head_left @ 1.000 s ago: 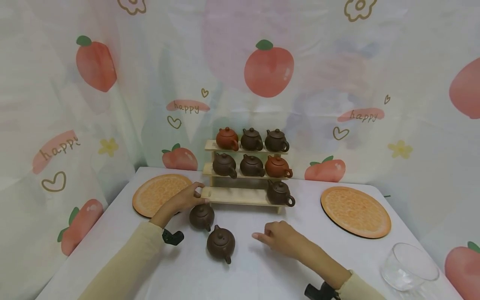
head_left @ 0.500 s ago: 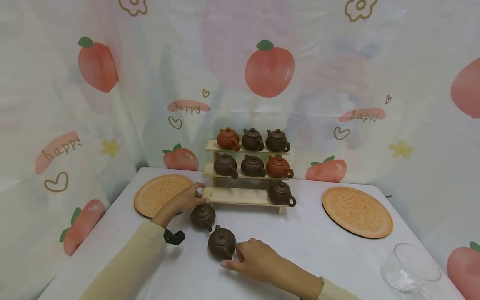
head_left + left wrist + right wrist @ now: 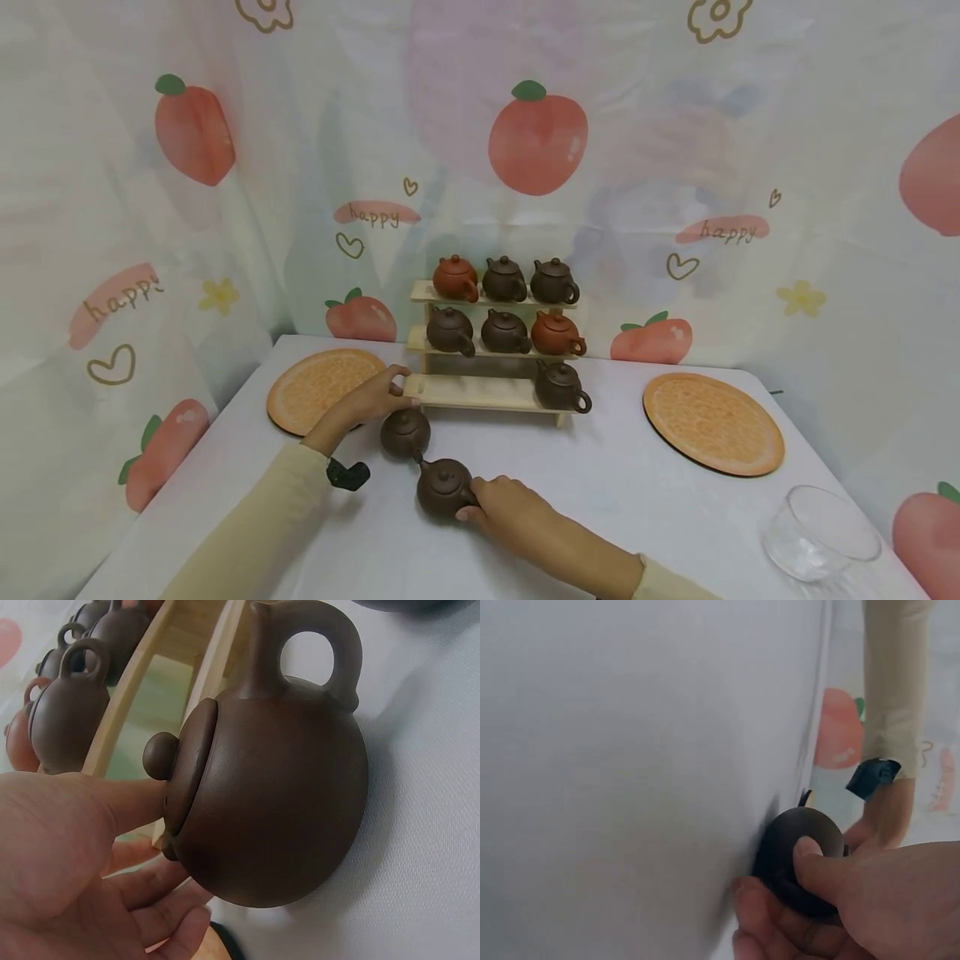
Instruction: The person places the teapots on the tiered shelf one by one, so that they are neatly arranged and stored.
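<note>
My right hand (image 3: 521, 512) pinches the handle of a dark brown teapot (image 3: 444, 486) on the table; in the right wrist view the thumb lies against the teapot (image 3: 810, 825). Its spout points up-left, close to a second brown teapot (image 3: 405, 433), and I cannot tell whether they touch. My left hand (image 3: 375, 393) grips the left end of the bottom shelf of a wooden rack (image 3: 472, 390). In the left wrist view that second teapot (image 3: 277, 787) stands before the left hand (image 3: 82, 855) and hides part of its fingers.
On the rack's upper two shelves stand several brown and reddish teapots (image 3: 504, 332); one brown teapot (image 3: 561, 386) sits at the bottom shelf's right end. Round orange-patterned mats lie left (image 3: 322, 387) and right (image 3: 712, 425). A clear glass bowl (image 3: 817, 533) stands at the front right.
My right hand has moved left to the nearer teapot and taken its handle. That teapot has turned, its handle now to the right and its spout to the up-left. The left hand has stayed put.
</note>
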